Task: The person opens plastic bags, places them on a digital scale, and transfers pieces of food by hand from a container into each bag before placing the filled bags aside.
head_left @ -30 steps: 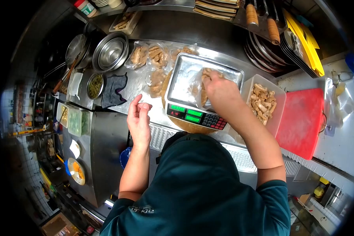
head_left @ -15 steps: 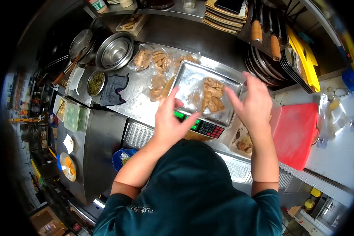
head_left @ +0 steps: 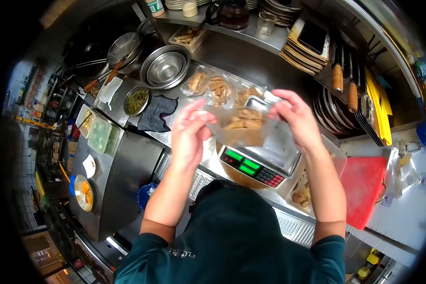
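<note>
A clear plastic bag of brown food pieces (head_left: 244,124) hangs between my two hands, raised above the scale. My left hand (head_left: 188,132) pinches its left edge. At the opposite edge, my right hand (head_left: 296,118) has its fingers closed on the plastic. Below and to the right lies the scale's metal tray (head_left: 281,154), partly hidden by the bag. Green digits glow on the scale's panel (head_left: 251,168). Behind the bag, several similar bags of brown pieces (head_left: 219,90) rest on the steel counter.
Nested steel bowls (head_left: 165,67), a bowl of green strips (head_left: 137,100) and a dark cloth (head_left: 158,114) are at the left. A plastic container (head_left: 302,196) sits right of the scale, beside a red cutting board (head_left: 362,189). Wooden-handled knives (head_left: 337,78) stand at the back right.
The bag of brown pieces has been lifted off the scale's tray. Both hands, open and apart from it before, now grip its edges. The view has shifted slightly.
</note>
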A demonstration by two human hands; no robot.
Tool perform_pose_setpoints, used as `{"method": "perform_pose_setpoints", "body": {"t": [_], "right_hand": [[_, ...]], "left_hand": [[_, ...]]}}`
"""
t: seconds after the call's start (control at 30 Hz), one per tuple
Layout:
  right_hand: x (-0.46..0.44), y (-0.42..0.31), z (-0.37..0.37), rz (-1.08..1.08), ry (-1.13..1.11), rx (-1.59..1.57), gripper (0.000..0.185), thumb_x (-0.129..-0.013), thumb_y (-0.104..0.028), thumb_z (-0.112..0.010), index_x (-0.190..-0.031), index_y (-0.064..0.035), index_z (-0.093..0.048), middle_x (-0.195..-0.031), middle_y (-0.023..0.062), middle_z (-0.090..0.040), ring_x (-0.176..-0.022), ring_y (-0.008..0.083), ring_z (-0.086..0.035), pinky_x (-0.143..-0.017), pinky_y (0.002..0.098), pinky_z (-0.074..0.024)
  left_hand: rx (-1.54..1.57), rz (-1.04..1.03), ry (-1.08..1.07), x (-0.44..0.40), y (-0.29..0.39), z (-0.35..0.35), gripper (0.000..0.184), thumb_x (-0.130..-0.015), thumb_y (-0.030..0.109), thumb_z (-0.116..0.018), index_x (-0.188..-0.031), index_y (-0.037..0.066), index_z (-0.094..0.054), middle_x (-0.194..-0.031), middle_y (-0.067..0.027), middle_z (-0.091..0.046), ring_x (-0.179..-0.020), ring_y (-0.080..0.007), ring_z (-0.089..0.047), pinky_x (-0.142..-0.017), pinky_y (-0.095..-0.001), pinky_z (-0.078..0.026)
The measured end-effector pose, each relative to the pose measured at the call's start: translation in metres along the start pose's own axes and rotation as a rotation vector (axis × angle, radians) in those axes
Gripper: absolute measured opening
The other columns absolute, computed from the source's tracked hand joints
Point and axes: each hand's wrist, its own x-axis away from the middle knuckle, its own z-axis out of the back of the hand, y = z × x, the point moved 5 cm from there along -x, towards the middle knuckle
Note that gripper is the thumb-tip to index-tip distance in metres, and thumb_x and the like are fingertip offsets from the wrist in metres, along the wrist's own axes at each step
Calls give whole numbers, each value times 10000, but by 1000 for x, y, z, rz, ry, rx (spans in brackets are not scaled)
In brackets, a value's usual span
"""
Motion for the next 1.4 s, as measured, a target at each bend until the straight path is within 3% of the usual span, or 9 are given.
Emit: {"method": "perform_pose_setpoints", "body": {"t": [0.17,0.37,0.5,0.8,0.9,1.13,1.23,1.27,1.4], "right_hand": [[-78,22,-93,-134,-240,-159,364,-1007,-120,-598,-1361,-52,-547,-1120,68,-690,-1101,144,-629,-931,278,-473],[-174,118,-173,-307,-370,-1,395,-984,-163,-628,-1359,-68,-551,-1156,62,-688,-1130,141,-613,-931,259,-462],[-200,183,-167,-447,-357,215,376,-984,-177,-624,-1338,-62,-571,-1139,49,-685,-1088,136,-623,-898,267,-477],[-207,178,-120,-338,-234,303,416,-968,-131,-637,-1364,-27,-562,-1136,78,-687,-1060,143,-639,-958,291,-487],[-161,114,-109,-135,-214,421,440,-961,-117,-644,-1382,-27,-549,-1143,91,-688,-1059,148,-648,-951,294,-492],[-1,18,-9,315,159,715,509,-842,-36,-739,-1326,-111,-599,-1273,64,-610,-730,91,-545,-649,245,-503],[75,2,53,416,354,1151,456,-814,34,-621,-1259,-65,-628,-1298,135,-612,-935,301,-688,-807,390,-577],[97,6,78,298,408,1197,411,-797,29,-611,-1195,-59,-663,-1259,169,-628,-1029,389,-670,-893,453,-561],[193,-36,162,25,800,1824,220,-752,-26,-629,-961,-69,-684,-996,134,-659,-886,319,-662,-751,430,-570]], "left_hand": [[-192,-234,166,-5,43,61,396,-953,29,-629,-1335,-30,-543,-980,-89,-716,-828,-103,-643,-589,-211,-444],[-394,-167,321,-30,-23,166,417,-961,-3,-596,-1372,7,-528,-1071,-74,-717,-878,-94,-613,-718,-234,-470],[-328,171,229,-29,-97,175,529,-908,-87,-524,-1424,23,-484,-1252,-77,-653,-992,-118,-602,-758,-254,-488],[-205,206,247,-31,-123,181,523,-911,-68,-514,-1423,37,-485,-1267,-86,-648,-1048,-137,-612,-790,-260,-508],[-198,197,258,-32,-118,191,497,-912,-75,-507,-1402,10,-493,-1281,-98,-626,-1087,-153,-599,-802,-279,-508],[-436,94,436,-19,-111,232,513,-975,160,-589,-1454,62,-435,-1292,-101,-596,-1107,-199,-604,-831,-346,-536],[-446,100,530,-13,-104,231,575,-964,127,-571,-1497,47,-369,-1386,-145,-520,-1159,-228,-566,-858,-354,-503],[-461,106,567,-12,-104,232,575,-973,118,-555,-1508,46,-357,-1429,-163,-490,-1183,-237,-554,-872,-357,-493],[-421,48,521,-8,-99,220,527,-1004,123,-530,-1499,52,-365,-1433,-148,-510,-1229,-233,-538,-910,-372,-475]]}}
